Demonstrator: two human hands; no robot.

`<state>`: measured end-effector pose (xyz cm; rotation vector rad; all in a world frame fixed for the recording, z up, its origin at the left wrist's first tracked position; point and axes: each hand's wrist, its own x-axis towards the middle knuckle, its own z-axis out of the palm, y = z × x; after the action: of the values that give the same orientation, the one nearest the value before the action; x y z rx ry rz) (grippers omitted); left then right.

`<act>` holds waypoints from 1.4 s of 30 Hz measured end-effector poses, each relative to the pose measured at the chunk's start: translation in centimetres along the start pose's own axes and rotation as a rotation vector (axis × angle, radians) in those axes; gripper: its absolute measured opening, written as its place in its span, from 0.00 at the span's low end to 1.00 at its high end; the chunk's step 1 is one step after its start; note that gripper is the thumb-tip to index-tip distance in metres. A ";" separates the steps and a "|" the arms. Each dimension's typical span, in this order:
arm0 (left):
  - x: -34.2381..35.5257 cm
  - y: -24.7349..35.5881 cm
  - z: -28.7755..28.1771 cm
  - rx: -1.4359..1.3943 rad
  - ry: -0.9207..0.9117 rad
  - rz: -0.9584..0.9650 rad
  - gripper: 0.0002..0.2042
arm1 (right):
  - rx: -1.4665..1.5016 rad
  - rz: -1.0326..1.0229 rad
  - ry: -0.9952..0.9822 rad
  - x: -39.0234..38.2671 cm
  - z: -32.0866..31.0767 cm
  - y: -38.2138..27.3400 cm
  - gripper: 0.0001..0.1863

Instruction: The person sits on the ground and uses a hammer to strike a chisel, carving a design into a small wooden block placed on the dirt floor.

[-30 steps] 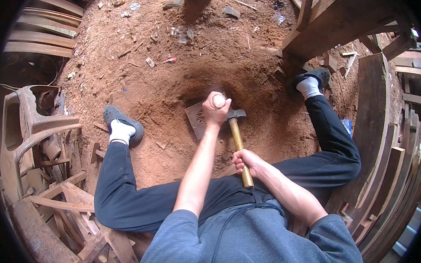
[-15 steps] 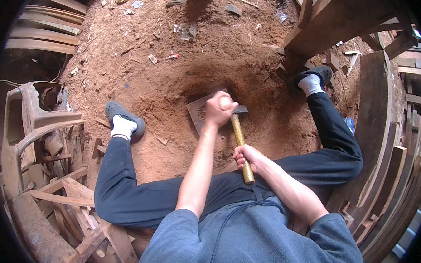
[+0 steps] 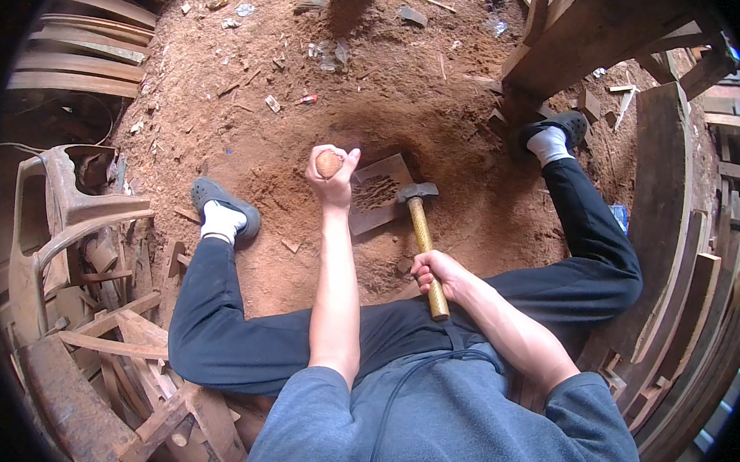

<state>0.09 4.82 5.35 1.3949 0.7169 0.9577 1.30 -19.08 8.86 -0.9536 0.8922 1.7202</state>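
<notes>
Ground: sawdust-covered (image 3: 256,141), strewn with scraps, a hollow before you between your feet.
Timber plank (image 3: 665,190): long, on edge, to your right.
Plastic armchair (image 3: 105,209): worn, dusty, to your left.
Wooden board (image 3: 380,194): roughly square, lying in the hollow between your shins. Done: a cluster of dark, cut-looking marks across its middle. Unworked: a plain border around them. The work looks partway along; whether more cuts are due within the cluster cannot be told.
Hammer (image 3: 421,224): metal head, yellow textured handle; your right hand (image 3: 441,275) is wrapped around the lower handle. The head overlaps the board's right edge in view; contact cannot be told.
Round-ended wooden handle (image 3: 328,164): your left hand (image 3: 334,188) is closed around it, just left of the board and off the marks. Its far end is hidden below your fist, so chisel or otherwise cannot be confirmed.
</notes>
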 end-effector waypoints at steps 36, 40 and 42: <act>-1.2 -1.1 1.6 -0.070 0.108 -0.071 0.13 | 0.007 0.007 -0.018 0.2 -0.3 0.0 0.11; -1.6 -1.8 1.5 0.045 0.077 -0.064 0.13 | 0.011 0.000 -0.024 0.2 -0.3 0.0 0.11; -1.7 -2.3 1.3 0.013 0.084 -0.082 0.13 | 0.008 -0.004 -0.025 0.2 -0.4 0.0 0.11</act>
<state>0.76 2.85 3.01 1.3323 0.8380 0.9526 1.33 -19.34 8.53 -0.9259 0.8802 1.7202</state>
